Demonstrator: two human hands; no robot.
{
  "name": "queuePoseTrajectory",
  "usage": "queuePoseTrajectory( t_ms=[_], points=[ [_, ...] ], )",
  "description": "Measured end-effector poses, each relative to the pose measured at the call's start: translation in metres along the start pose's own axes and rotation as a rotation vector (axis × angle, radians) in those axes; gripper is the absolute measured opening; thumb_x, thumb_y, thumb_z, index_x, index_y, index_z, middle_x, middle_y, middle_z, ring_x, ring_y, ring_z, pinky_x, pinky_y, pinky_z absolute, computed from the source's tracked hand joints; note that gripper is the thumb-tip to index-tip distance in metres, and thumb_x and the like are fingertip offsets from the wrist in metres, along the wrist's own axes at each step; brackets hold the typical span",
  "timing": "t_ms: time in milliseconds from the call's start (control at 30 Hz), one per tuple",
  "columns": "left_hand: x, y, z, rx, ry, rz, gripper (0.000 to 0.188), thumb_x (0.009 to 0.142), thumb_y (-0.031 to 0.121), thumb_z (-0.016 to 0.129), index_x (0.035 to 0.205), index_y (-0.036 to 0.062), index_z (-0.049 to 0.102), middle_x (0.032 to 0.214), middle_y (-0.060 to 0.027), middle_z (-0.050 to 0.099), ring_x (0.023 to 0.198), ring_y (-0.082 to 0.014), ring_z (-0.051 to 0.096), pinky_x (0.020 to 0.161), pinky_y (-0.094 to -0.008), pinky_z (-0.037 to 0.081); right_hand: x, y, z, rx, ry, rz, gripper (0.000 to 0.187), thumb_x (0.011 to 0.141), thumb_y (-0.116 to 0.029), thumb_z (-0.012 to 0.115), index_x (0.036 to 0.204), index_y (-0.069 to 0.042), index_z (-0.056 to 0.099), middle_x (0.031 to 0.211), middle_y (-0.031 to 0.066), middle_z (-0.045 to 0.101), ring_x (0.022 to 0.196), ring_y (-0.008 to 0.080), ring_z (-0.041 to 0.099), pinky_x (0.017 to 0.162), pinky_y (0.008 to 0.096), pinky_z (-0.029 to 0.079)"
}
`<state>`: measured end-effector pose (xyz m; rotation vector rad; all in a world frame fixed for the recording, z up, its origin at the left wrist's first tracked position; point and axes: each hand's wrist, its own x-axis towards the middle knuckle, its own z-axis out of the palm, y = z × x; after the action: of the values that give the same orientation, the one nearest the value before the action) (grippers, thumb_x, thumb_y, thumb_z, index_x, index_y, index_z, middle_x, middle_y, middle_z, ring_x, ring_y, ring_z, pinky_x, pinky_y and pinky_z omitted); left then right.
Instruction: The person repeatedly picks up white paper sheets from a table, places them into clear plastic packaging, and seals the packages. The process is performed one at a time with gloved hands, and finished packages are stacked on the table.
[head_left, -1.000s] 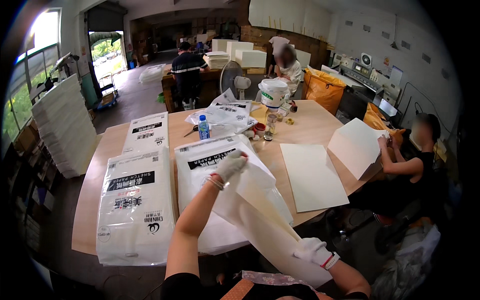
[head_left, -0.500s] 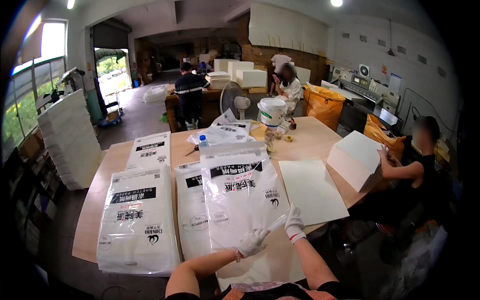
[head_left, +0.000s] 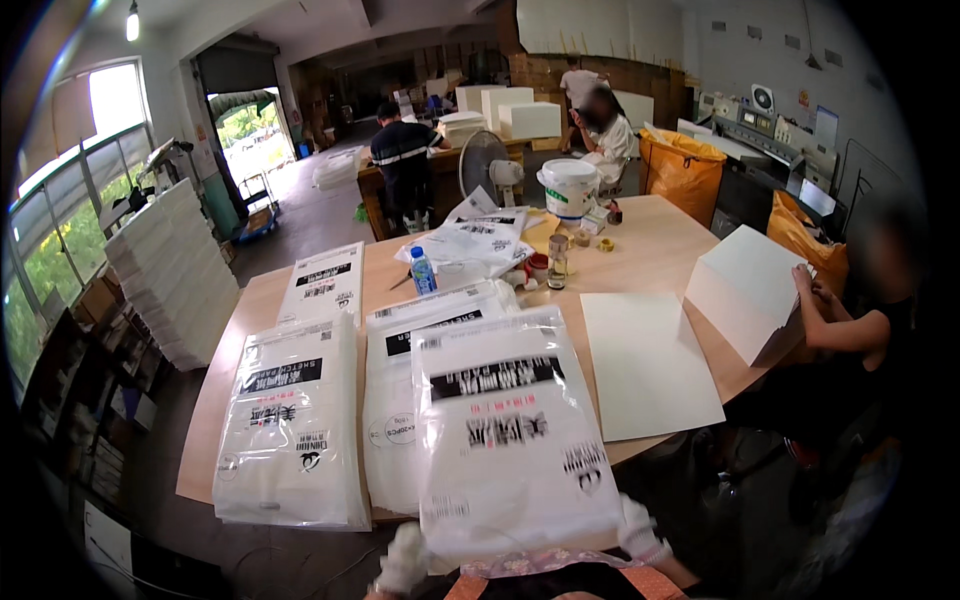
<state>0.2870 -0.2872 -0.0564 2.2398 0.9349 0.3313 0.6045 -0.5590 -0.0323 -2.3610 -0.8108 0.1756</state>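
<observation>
Close before me is a clear plastic bag (head_left: 500, 500) with black and red print and white sheets showing through. My left hand (head_left: 402, 562), in a white glove, is at its near left corner. At the near right corner my right hand (head_left: 640, 530), gloved alike, grips the bag's edge. Both gloves are somewhat blurred, and part of the fingers is hidden. A similar bag (head_left: 392, 440) lies partly under this one. Further left rests a stack of filled bags (head_left: 290, 430). To the right is a large white sheet or pad (head_left: 650, 370).
The wooden table (head_left: 240, 310) also carries a water bottle (head_left: 423, 272), a glass jar (head_left: 557, 265), tape rolls (head_left: 605, 244), a white bucket (head_left: 568, 190) and loose plastic bags (head_left: 475, 240). At right a person handles a white paper stack (head_left: 745, 290). A fan (head_left: 485, 165) stands beyond.
The printed bag has come nearer to me and now covers the white surface before it. My hands have moved apart, down to its two near corners. The head view has shifted.
</observation>
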Motion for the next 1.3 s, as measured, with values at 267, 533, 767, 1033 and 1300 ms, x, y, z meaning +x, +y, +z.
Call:
queuePoseTrajectory(
  t_ms=[267,533,767,1033,1300],
  points=[
    [-0.025,0.028,0.045,-0.652,0.16,-0.107,0.011,0.078,0.003,0.051,0.089,0.0044,0.051,0.079,-0.0075,0.05,0.073,-0.0187,0.05,0.064,-0.0311,0.043,-0.004,0.01,-0.008,-0.069,-0.042,0.233,0.017,0.071,-0.019,0.062,0.083,-0.007,0.062,0.085,0.0187,0.062,0.076,0.037,0.059,0.065,0.0433,0.048],
    [0.001,0.044,0.033,-0.529,0.449,0.022,0.014,0.079,0.0,0.044,0.092,-0.0012,0.05,0.078,-0.0062,0.052,0.073,-0.0147,0.051,0.068,-0.028,0.043,0.061,-0.032,0.01,-0.423,0.279,-0.442,0.04,0.076,-0.011,0.05,0.115,0.0,0.048,0.123,0.021,0.043,0.111,0.0395,0.043,0.092,0.0531,0.032],
    [-0.014,0.025,0.034,-0.865,0.207,-0.148,0.019,0.072,-0.004,0.04,0.084,-0.0004,0.055,0.08,-0.0079,0.057,0.081,-0.0155,0.056,0.075,-0.0285,0.045,-0.032,0.003,-0.041,-0.155,-0.046,0.155,0.034,0.084,-0.021,0.052,0.116,-0.009,0.052,0.102,0.0194,0.061,0.093,0.0351,0.06,0.082,0.0414,0.047],
    [0.047,0.112,-0.075,-0.502,0.277,0.577,0.008,0.065,-0.001,0.051,0.066,0.0052,0.046,0.066,-0.0068,0.048,0.058,-0.0199,0.048,0.052,-0.0293,0.039,0.019,0.041,0.064,0.917,-0.303,0.092,0.031,0.087,-0.02,0.055,0.113,-0.003,0.053,0.104,0.009,0.059,0.086,0.0176,0.059,0.076,0.0313,0.05],
    [0.016,0.009,-0.205,-0.134,1.499,0.364,0.017,0.092,0.017,0.04,0.089,0.0023,0.049,0.082,-0.006,0.05,0.075,-0.0186,0.052,0.069,-0.0307,0.045,0.062,-0.242,0.139,1.606,-0.915,0.155,0.038,0.091,-0.023,0.05,0.124,-0.004,0.045,0.116,0.0097,0.055,0.102,0.0211,0.057,0.084,0.0342,0.05]
  ],
)
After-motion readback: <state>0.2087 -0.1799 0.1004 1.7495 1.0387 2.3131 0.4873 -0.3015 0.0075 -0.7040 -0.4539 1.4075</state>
